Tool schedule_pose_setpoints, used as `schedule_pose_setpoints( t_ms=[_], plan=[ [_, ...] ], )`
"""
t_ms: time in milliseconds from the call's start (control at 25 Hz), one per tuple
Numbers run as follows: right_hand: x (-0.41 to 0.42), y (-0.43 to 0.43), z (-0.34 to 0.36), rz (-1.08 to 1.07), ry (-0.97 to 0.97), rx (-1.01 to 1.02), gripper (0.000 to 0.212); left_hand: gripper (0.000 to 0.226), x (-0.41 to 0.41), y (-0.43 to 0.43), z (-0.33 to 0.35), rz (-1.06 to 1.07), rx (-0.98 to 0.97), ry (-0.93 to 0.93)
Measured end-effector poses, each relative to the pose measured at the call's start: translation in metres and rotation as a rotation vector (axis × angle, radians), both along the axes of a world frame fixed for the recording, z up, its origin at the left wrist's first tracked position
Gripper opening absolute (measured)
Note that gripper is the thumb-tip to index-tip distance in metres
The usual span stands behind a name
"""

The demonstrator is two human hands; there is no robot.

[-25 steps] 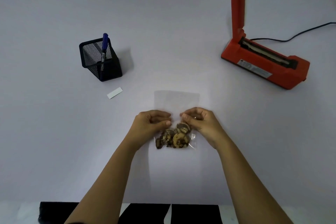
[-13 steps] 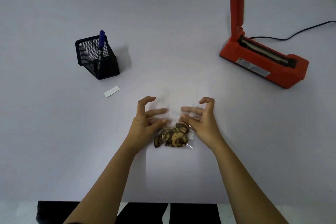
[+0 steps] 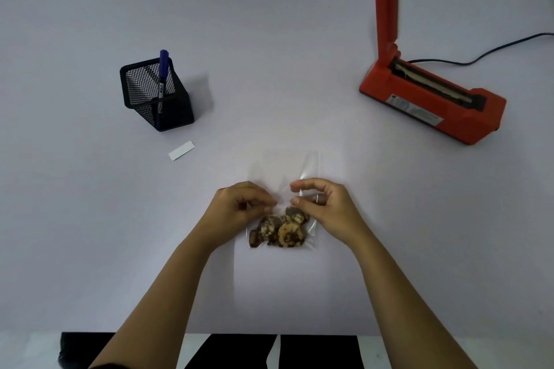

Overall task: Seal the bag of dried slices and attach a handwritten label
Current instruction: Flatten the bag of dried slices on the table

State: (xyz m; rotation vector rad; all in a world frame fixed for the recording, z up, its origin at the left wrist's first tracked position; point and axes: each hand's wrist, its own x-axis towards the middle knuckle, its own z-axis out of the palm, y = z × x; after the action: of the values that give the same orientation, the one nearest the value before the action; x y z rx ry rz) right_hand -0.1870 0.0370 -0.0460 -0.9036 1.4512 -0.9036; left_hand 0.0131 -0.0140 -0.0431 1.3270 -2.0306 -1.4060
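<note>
With both hands' grip, left hand [image 3: 239, 208] and right hand [image 3: 322, 207], pinched on the clear bag [image 3: 310, 171] at lower centre (mouth unsealed), a crooked lift could spill the dried slices [image 3: 278, 232].

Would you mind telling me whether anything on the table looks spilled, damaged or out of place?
Nothing stands out. The dried slices all sit inside the clear bag, none spilled. The pen holder stands upright with its marker, the blank label lies flat, and the red sealer has its arm raised.
</note>
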Motion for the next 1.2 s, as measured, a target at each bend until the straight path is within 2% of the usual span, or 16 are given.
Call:
schedule_pose_setpoints(
  t_ms=[160, 280, 440, 520, 680, 800, 840, 920, 1040, 1200],
  plan=[
    [0.003, -0.002, -0.001, 0.004, 0.133, -0.036, 0.028, 0.013, -0.003, -0.005, 0.003, -0.004, -0.052, -0.106],
    [0.005, -0.006, 0.000, 0.036, 0.350, -0.092, 0.028, 0.014, -0.006, -0.005, 0.004, -0.004, -0.037, -0.159],
    [0.009, -0.013, 0.007, 0.142, 0.691, -0.036, 0.023, 0.014, -0.016, -0.002, 0.003, 0.017, -0.087, -0.262],
    [0.012, -0.012, 0.008, 0.156, 0.788, -0.036, 0.023, 0.014, -0.023, 0.002, 0.003, 0.052, -0.122, -0.313],
    [0.009, -0.011, 0.004, 0.110, 0.805, -0.009, 0.024, 0.014, -0.032, 0.011, 0.002, 0.178, -0.137, -0.367],
    [0.007, -0.013, 0.003, 0.081, 0.769, 0.022, 0.024, 0.015, -0.034, 0.013, 0.004, 0.210, -0.168, -0.533],
    [0.007, -0.014, 0.003, 0.082, 0.769, 0.019, 0.023, 0.014, -0.035, 0.013, 0.006, 0.210, -0.173, -0.538],
    [0.008, -0.016, 0.006, 0.124, 0.774, -0.008, 0.020, 0.010, -0.035, 0.011, 0.007, 0.140, -0.206, -0.453],
    [0.012, -0.019, 0.009, 0.204, 0.784, -0.057, 0.012, 0.018, -0.034, 0.010, 0.004, -0.045, -0.254, -0.362],
    [0.009, -0.020, 0.011, 0.189, 0.724, -0.020, 0.010, 0.012, -0.033, 0.004, 0.005, -0.011, -0.202, -0.351]
  ],
)
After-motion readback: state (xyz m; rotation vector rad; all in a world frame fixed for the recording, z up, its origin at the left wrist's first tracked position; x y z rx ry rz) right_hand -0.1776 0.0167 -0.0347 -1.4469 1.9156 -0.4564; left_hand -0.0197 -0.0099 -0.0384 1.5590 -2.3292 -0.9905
